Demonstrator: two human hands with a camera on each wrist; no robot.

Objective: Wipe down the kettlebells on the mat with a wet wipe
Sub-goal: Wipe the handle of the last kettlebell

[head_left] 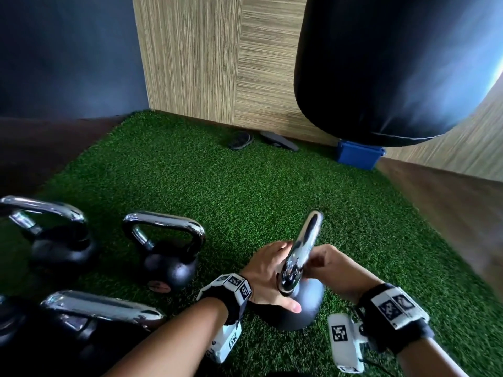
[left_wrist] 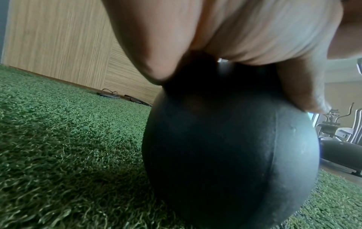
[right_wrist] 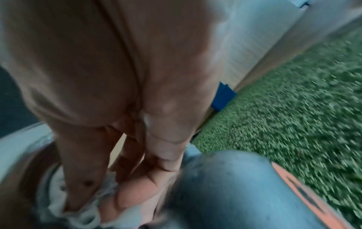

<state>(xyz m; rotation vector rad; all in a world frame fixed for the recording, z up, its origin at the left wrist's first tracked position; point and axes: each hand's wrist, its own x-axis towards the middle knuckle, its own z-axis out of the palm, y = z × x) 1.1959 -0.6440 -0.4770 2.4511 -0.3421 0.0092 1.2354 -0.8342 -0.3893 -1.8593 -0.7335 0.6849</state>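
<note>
Head view is showing both hands working on one kettlebell that is sitting on the green turf mat, to the right of three other kettlebells. The left hand is lying against the near side of the chrome handle, fingers fairly straight and together, thumb reaching down onto the black ball. From the left wrist camera, the thumb and another finger are resting on the top of the ball where the handle is joining it. The right hand is curling in at the base of the handle from the other side; its wrist camera, though blurred, is showing the fingertips pinching a crumpled white wet wipe against the metal. An orange label is showing on the ball's side. A blue bin is standing at the mat's far corner by the wooden wall under a hanging punching bag; whether anything is in it cannot be told. A pair of dark sandals is lying near the wall.
</note>
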